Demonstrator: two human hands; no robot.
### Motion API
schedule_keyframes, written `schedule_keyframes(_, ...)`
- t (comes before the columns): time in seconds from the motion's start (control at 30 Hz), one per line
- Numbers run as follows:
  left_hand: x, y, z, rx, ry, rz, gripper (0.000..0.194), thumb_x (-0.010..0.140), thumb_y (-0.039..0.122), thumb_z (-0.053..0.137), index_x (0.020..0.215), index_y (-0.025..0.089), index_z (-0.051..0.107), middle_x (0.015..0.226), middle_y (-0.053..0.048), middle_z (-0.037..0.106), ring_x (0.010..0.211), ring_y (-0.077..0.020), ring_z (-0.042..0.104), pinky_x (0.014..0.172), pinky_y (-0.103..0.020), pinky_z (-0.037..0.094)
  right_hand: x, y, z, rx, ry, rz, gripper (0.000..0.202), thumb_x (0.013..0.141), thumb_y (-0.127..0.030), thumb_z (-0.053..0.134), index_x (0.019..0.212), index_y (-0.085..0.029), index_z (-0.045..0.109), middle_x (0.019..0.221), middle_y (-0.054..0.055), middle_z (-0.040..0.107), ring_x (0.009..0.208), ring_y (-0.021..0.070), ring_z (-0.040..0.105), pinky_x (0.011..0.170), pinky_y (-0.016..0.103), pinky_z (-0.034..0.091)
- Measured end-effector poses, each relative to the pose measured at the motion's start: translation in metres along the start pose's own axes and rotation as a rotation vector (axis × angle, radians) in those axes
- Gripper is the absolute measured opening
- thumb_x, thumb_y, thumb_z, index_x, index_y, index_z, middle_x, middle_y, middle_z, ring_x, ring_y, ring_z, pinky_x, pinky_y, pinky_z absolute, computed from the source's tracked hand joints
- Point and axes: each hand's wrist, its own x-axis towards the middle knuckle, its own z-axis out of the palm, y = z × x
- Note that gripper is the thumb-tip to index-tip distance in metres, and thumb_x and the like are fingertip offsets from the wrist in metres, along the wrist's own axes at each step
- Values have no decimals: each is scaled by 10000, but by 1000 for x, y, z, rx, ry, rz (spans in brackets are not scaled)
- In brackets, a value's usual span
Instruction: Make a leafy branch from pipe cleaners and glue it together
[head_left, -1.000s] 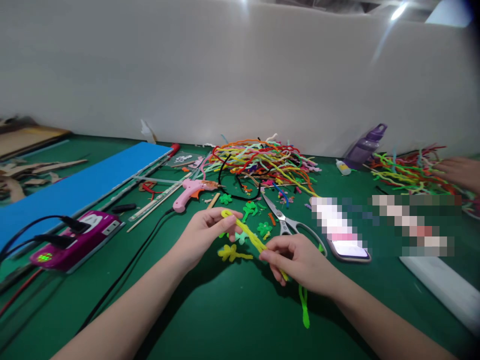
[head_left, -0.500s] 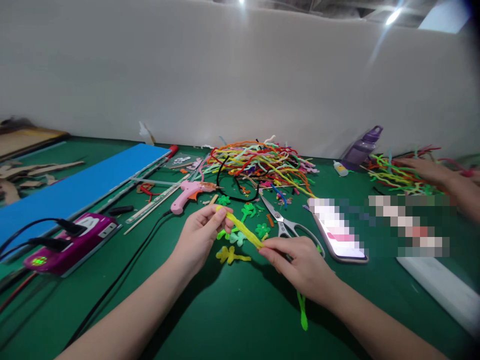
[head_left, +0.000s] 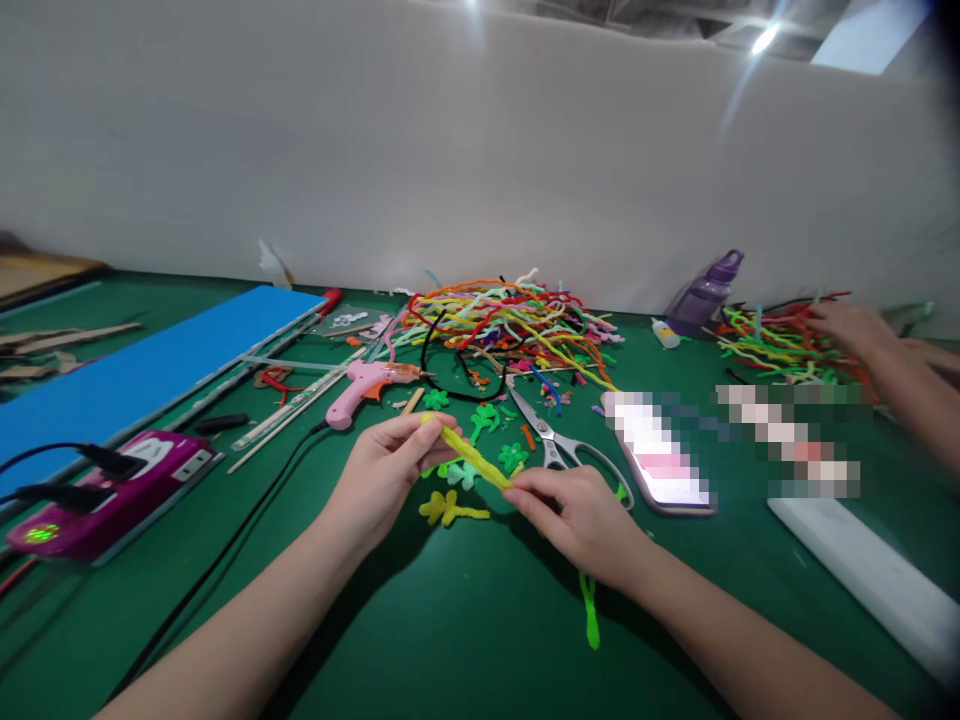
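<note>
A yellow pipe cleaner (head_left: 477, 452), which looks doubled along its length, is stretched between my two hands above the table. My left hand (head_left: 386, 470) pinches its upper left end, and my right hand (head_left: 576, 515) pinches the lower right end. Below it lies a yellow pipe-cleaner flower (head_left: 444, 508) with a short stem. Green pipe-cleaner flowers (head_left: 514, 457) sit just behind, partly covered by my fingers. Metal scissors (head_left: 559, 440) rest beyond my right hand, their handles partly hidden by it. A bright green pipe-cleaner piece (head_left: 591, 612) shows beneath my right wrist.
A pink glue gun (head_left: 360, 393) lies left of centre, its cord running toward me past a magenta power strip (head_left: 142, 475). Behind is a heap of coloured pipe cleaners (head_left: 502, 325). A phone (head_left: 660, 470) lies right; another person's hand (head_left: 855, 330) reaches into a second pile.
The view has shifted slightly, moving the scene a little left. My hands keep the same hold on the yellow pipe cleaner. The other person's hand has moved slightly at the right pile.
</note>
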Motion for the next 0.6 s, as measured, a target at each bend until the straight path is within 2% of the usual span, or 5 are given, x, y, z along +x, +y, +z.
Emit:
schedule_keyframes(0.2, -2, 3, 1, -125, 8, -115, 232, 631, 324, 816, 774, 159, 739, 652, -17, 706, 542, -94, 627, 540, -174, 521, -1, -2, 0, 30, -34, -145, 234, 930, -315, 483, 907, -190, 679, 716, -4, 688, 591, 97, 581, 575, 208, 375)
schedule_keyframes(0.37, -4, 7, -4, -220, -188, -181, 218, 594, 315, 841, 696, 158, 730, 549, -7, 680, 483, -81, 600, 506, -152, 502, -4, -6, 3, 70, -2, -258, 247, 925, -321, 487, 920, -169, 681, 686, 26, 681, 585, 116, 577, 580, 232, 384)
schedule_keyframes(0.43, -5, 8, -6, -219, -214, -155, 210, 639, 327, 813, 753, 166, 741, 655, -31, 722, 589, -115, 655, 579, -179, 533, -4, -7, 5, 176, -37, -134, 257, 917, -339, 495, 867, -166, 678, 593, 2, 630, 519, 98, 530, 549, 221, 382)
schedule_keyframes(0.5, -5, 8, -6, -204, -240, -125, 249, 704, 333, 766, 900, 184, 739, 868, -62, 749, 795, -170, 691, 713, -234, 554, -2, -5, 5, 342, -97, 83, 293, 911, -386, 497, 808, -161, 655, 498, -36, 541, 444, 74, 459, 488, 201, 361)
schedule_keyframes(0.6, -5, 6, -3, -153, -330, -109, 354, 774, 318, 707, 1107, 202, 674, 1098, -101, 703, 1029, -233, 643, 878, -328, 518, 2, -2, 5, 568, -148, 317, 352, 887, -473, 508, 822, -148, 628, 446, -71, 456, 374, 49, 374, 399, 177, 294)
